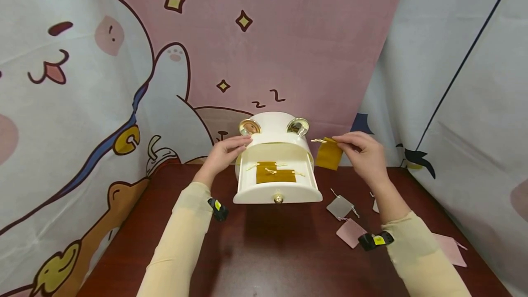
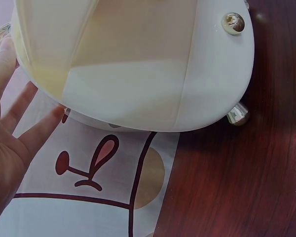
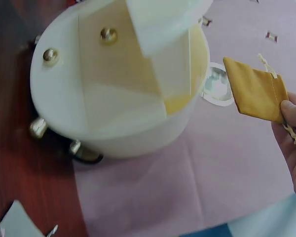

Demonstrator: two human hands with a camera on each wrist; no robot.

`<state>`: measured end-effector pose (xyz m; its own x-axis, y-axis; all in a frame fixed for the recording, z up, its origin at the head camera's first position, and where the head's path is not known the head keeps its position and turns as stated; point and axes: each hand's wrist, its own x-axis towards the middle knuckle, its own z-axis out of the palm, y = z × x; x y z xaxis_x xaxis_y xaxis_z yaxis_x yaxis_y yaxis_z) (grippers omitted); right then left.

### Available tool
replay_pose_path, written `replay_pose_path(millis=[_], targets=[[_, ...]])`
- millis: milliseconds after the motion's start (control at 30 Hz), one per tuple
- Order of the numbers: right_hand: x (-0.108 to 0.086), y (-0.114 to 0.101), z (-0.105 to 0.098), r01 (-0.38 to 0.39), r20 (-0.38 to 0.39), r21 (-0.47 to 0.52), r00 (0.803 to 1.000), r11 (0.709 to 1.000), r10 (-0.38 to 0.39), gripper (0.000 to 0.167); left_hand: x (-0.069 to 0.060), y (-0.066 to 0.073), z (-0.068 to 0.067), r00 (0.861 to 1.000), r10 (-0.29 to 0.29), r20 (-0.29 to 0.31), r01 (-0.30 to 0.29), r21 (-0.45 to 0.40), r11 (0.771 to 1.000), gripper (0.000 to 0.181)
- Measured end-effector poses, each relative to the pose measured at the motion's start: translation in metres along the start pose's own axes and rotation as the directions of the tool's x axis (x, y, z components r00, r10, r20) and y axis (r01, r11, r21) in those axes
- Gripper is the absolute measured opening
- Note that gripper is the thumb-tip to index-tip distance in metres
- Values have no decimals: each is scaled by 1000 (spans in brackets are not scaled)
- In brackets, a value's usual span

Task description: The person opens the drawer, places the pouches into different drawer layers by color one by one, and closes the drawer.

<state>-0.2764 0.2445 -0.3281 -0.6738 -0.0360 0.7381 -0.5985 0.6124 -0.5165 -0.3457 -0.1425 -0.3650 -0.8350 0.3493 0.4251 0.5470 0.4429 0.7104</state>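
Note:
My right hand [image 1: 365, 152] pinches a mustard drawstring pouch [image 1: 328, 154] by its corded end, in the air to the right of a white cabinet [image 1: 272, 125]. In the right wrist view that pouch [image 3: 254, 91] hangs between thumb and fingers, apart from the cabinet. The cabinet's drawer [image 1: 253, 195] is pulled out, with a gold knob on its front. Inside it lie mustard pouches [image 1: 266, 177] with cream cords, partly overlapping. My left hand [image 1: 224, 155] touches the cabinet's upper left side, its fingers fairly straight in the left wrist view.
On the table's right side lie a grey pouch [image 1: 340, 207], a pink pouch [image 1: 350, 233] and another pink pouch [image 1: 450, 249], partly behind the right sleeve. A pale pouch [image 1: 375, 205] shows behind the right forearm. A printed cloth [image 1: 288, 49] hangs behind the cabinet.

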Motion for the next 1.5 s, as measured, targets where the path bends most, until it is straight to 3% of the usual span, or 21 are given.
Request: replay_pose_path(millis=[300, 767, 900, 1133, 1500], targets=[[6, -24, 25, 113, 57, 66, 991, 991, -117, 20, 0, 1, 0, 999, 31, -14, -31, -10, 999, 31], [11, -58, 69, 239, 213, 125, 942, 963, -261, 19, 0, 1, 0, 1000, 27, -12, -28, -55, 998, 31], [12, -66, 77, 244, 240, 133, 932, 960, -271, 17, 0, 0, 1, 1000, 24, -10, -25, -58, 998, 31], [15, -74, 87, 237, 249, 136, 932, 962, -265, 16, -13, 43, -6, 1000, 15, -5, -15, -55, 998, 31], [21, -77, 94, 181, 305, 122, 929, 976, -210, 14, -14, 45, -6, 1000, 12, -5, -13, -51, 999, 31]])
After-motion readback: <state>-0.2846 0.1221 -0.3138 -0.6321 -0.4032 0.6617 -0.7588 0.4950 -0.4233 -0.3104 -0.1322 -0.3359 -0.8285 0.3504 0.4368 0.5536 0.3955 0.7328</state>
